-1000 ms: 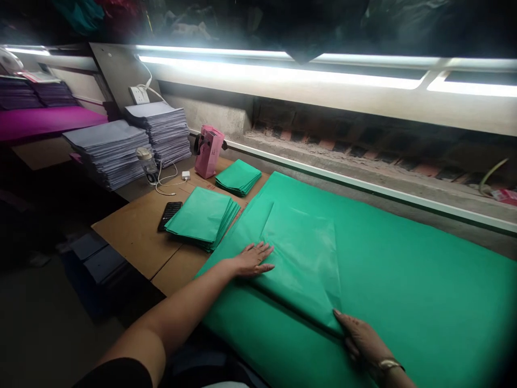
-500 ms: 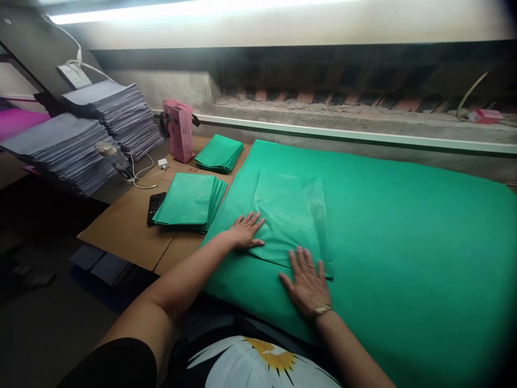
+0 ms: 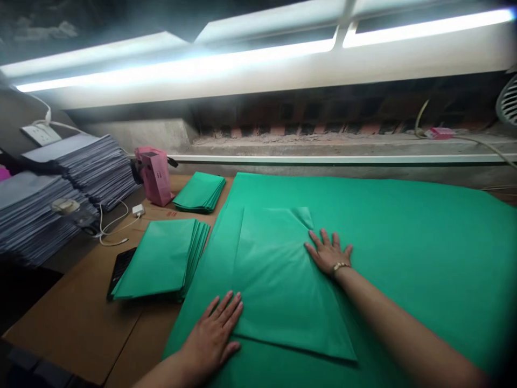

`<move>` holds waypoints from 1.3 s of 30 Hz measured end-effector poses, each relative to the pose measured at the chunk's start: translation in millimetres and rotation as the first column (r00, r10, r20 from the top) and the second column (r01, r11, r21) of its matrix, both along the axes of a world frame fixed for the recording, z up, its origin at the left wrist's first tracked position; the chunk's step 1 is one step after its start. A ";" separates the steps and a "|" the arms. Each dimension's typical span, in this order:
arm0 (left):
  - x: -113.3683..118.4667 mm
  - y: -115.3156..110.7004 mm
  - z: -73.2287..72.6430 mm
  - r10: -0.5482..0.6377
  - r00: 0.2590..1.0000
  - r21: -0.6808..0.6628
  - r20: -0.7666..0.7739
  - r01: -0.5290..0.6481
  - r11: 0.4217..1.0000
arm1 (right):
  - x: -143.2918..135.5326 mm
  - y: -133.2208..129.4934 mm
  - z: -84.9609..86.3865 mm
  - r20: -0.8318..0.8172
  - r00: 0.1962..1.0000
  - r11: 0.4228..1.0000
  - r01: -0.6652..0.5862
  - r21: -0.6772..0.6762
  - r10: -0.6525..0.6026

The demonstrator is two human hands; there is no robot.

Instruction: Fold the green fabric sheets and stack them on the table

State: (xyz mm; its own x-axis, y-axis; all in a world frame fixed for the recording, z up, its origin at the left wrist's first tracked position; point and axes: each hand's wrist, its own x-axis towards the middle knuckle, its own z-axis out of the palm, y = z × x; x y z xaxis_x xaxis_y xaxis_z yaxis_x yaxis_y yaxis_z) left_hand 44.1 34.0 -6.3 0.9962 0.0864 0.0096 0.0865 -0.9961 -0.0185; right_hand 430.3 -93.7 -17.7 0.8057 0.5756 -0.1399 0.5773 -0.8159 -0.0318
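A folded green sheet (image 3: pixel 278 291) lies on a large green sheet stack (image 3: pixel 412 258) that covers the table. My left hand (image 3: pixel 212 331) rests flat at the folded sheet's lower left edge, fingers slightly apart. On the upper right edge of the folded sheet, my right hand (image 3: pixel 328 252) is spread out, with a bracelet at its wrist. Neither hand grips anything. Some creases run across the folded sheet between the hands. To the left sits a pile of folded green pieces (image 3: pixel 157 258), and behind it a smaller green pile (image 3: pixel 200 192).
A black phone (image 3: pixel 117 272) lies partly under the nearer pile. Beyond are a white charger (image 3: pixel 138 210), a pink bag (image 3: pixel 155 175) and tall paper stacks (image 3: pixel 97 170). Brown cardboard (image 3: pixel 76 312) covers the left side. A fan (image 3: pixel 508 102) shows at the right edge.
My right hand has moved up along the folded sheet's right edge. My left hand has shifted down to its lower left corner. The view has tilted up, showing more of the lights.
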 end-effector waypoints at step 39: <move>221.2 91.5 2.2 0.617 0.777 -0.372 -0.123 -0.613 0.697 | 19.3 -10.1 -20.5 0.108 0.985 0.810 0.044 0.584 -0.132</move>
